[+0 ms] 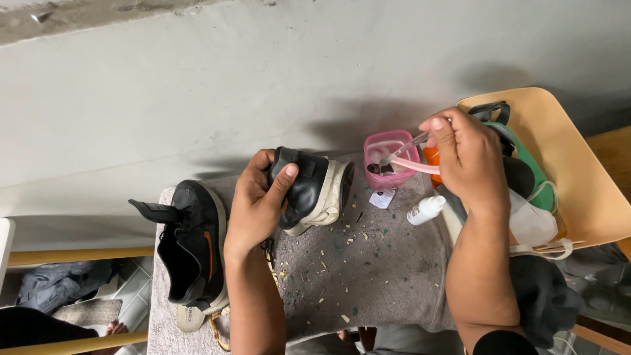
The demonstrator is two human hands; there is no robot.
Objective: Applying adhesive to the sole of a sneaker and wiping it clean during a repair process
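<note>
Fingers of the left hand (259, 200) were wrapped tight around the heel end of a black shoe (309, 187) with a white sole, the thumb pressed over the top of the upper. That grip held the shoe raised at one end above the grey cloth (368, 263) covering the bench, probably so the sole edge faced up and stayed steady. Its long axis ran roughly left to right across the view, tilted slightly, with the free end pointing right toward a small pink tub (391, 158).

The right hand (467, 158) was closed in a pinch on a thin pink-handled brush (411, 154), thumb and forefinger near the far end of the handle. The brush slanted down to the left, its dark tip inside the tub, which stood close by the shoe, apparently for easy dipping.

A second black shoe (190, 250) lay on its side at the left edge of the cloth, untouched, its long axis running up and down the view. A small white bottle (426, 210) lay tipped over just right of the tub. Scraps and flecks were scattered over the cloth. A tan chair seat (578, 177) at the right carried a green-and-black item and other bits.
</note>
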